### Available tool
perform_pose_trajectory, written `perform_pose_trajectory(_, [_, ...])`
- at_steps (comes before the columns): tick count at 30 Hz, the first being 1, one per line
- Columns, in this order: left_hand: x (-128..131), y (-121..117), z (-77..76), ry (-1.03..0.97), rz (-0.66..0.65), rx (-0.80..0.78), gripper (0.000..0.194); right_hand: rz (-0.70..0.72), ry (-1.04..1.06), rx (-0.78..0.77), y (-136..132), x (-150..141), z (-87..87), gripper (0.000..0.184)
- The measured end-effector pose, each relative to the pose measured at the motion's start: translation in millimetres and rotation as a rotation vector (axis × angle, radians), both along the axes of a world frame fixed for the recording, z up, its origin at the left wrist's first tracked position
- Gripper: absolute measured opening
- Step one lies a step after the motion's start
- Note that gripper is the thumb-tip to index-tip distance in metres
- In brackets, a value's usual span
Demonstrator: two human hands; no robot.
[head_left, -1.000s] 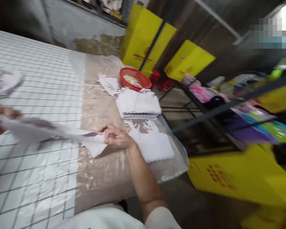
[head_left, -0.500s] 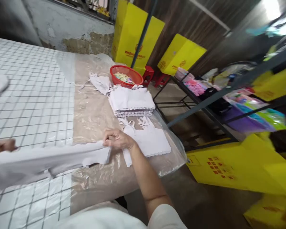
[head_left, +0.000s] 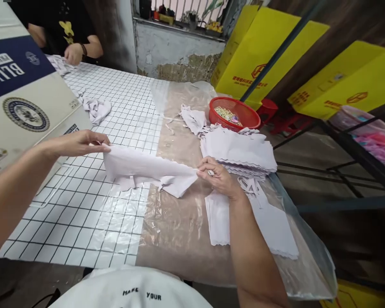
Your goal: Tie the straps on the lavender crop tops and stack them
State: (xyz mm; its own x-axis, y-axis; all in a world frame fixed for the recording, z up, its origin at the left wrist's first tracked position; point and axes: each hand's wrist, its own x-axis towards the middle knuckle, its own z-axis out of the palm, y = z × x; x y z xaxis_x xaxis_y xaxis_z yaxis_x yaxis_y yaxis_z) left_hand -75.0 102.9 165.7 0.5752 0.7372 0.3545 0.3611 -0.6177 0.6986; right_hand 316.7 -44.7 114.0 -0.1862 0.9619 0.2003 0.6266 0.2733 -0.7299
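Between my two hands a pale lilac-white camisole is stretched sideways above the table. My left hand pinches its left upper corner. My right hand pinches the scalloped edge at the other end. Parts of the garment hang down loosely in the middle. Beyond my right hand lies a neat stack of similar pale garments with wavy edges. Under and beside my right forearm, another camisole lies flat with its straps showing.
A red basket holding small coloured items stands behind the stack. At left is a large printed carton. Across the table, a co-worker's hand touches crumpled cloth. Yellow boxes and a dark metal rack stand at right.
The view has swung left, bringing the carton and co-worker into sight. Both my hands still hold the camisole, now raised and pulled out between them.
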Motion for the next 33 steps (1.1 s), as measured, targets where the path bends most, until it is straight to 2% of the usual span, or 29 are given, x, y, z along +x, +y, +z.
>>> perform_pose_trajectory(4, [25, 19, 9.4, 0.107, 0.069, 0.143, 0.025, 0.1, -0.055, 0.065, -17, -23, 19.3, 0.026])
perform_pose_trajectory(6, [45, 30, 14.2, 0.158, 0.104, 0.204, 0.021, 0.224, -0.035, 0.052, -28, -54, 20.5, 0.023])
perform_pose_trajectory(9, [92, 30, 15.9, 0.184, 0.096, 0.289, 0.018, 0.39, -0.021, 0.067, -42, -118, 7.0, 0.021])
perform_pose_trajectory(11, [131, 11, 10.3, 0.14, -0.056, 0.337, 0.02, 0.418, -0.142, 0.071, -50, -159, -7.8, 0.018])
perform_pose_trajectory(14, [172, -39, -8.3, 0.134, -0.438, 0.368, 0.022, 0.424, -0.292, 0.081, -64, -193, -24.5, 0.014])
perform_pose_trajectory(15, [175, -56, -16.1, 0.157, -0.556, 0.364, 0.028, 0.432, -0.288, 0.076, -68, -194, -26.8, 0.014])
perform_pose_trajectory(17, [161, -84, -32.5, 0.214, -0.642, 0.344, 0.037, 0.404, -0.199, 0.037, -77, -180, -27.1, 0.016])
perform_pose_trajectory(18, [145, -92, -40.8, 0.247, -0.599, 0.313, 0.036, 0.343, -0.134, -0.002, -80, -167, -26.3, 0.019])
perform_pose_trajectory(20, [98, -99, -58.0, 0.304, -0.354, 0.202, 0.026, 0.118, -0.014, -0.117, -82, -135, -26.8, 0.023])
perform_pose_trajectory(21, [71, -97, -67.0, 0.336, -0.172, 0.123, 0.023, -0.034, 0.026, -0.177, -81, -118, -29.2, 0.025])
perform_pose_trajectory(23, [20, -89, -86.2, 0.453, 0.284, -0.045, 0.025, -0.313, 0.049, -0.272, -75, -91, -38.9, 0.03])
perform_pose_trajectory(24, [-1, -83, -96.0, 0.537, 0.489, -0.118, 0.029, -0.41, 0.03, -0.304, -71, -83, -45.8, 0.032])
perform_pose_trajectory(25, [-19, -78, -105.3, 0.596, 0.621, -0.181, 0.034, -0.471, -0.005, -0.331, -66, -79, -53.2, 0.033])
perform_pose_trajectory(26, [-31, -74, -114.0, 0.622, 0.709, -0.224, 0.037, -0.498, -0.051, -0.36, -61, -80, -60.7, 0.034])
perform_pose_trajectory(28, [-44, -65, -127.9, 0.615, 0.776, -0.286, 0.039, -0.495, -0.148, -0.416, -51, -90, -73.6, 0.032])
perform_pose_trajectory(30, [-43, -57, -136.0, 0.555, 0.777, -0.312, 0.037, -0.508, -0.244, -0.447, -42, -108, -81.6, 0.03])
perform_pose_trajectory(33, [-32, -46, -137.7, 0.488, 0.788, -0.333, 0.029, -0.549, -0.359, -0.444, -32, -129, -85.9, 0.027])
